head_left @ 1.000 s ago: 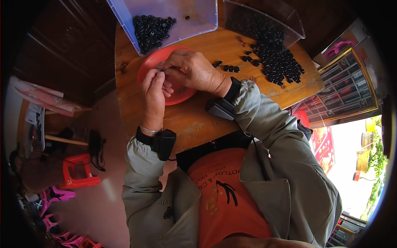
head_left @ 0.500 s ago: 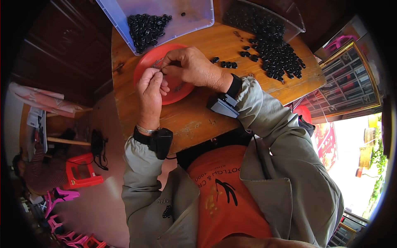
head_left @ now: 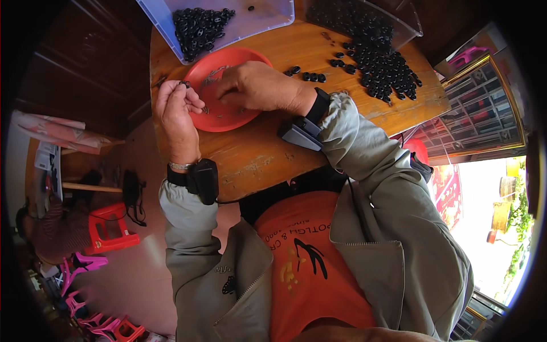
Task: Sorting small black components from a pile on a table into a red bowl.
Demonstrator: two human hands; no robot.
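Observation:
My left hand [head_left: 178, 117] is beside the left rim of a round red plate [head_left: 231, 122], fingers curled. At its fingertips it pinches a small black oval piece [head_left: 184, 84]. My right hand [head_left: 262, 86] is over the plate, with bent fingers drawn together and pointing down into it. Whether a small part is between those fingertips is hidden. Small thin grey metal parts [head_left: 216, 73] lie scattered in the plate.
On the wooden table [head_left: 256, 176], a clear bin [head_left: 259, 33] holds a heap of black pieces [head_left: 199, 31]. A tipped clear container [head_left: 401, 31] has spilled black pieces [head_left: 387, 74] at the right. Several loose ones [head_left: 313, 77] lie near my right wrist. Red stool [head_left: 111, 231] stands on the floor at left.
My hands, which met above the plate, have parted. The left moved left and down with the black piece; the right lowered its fingers toward the plate.

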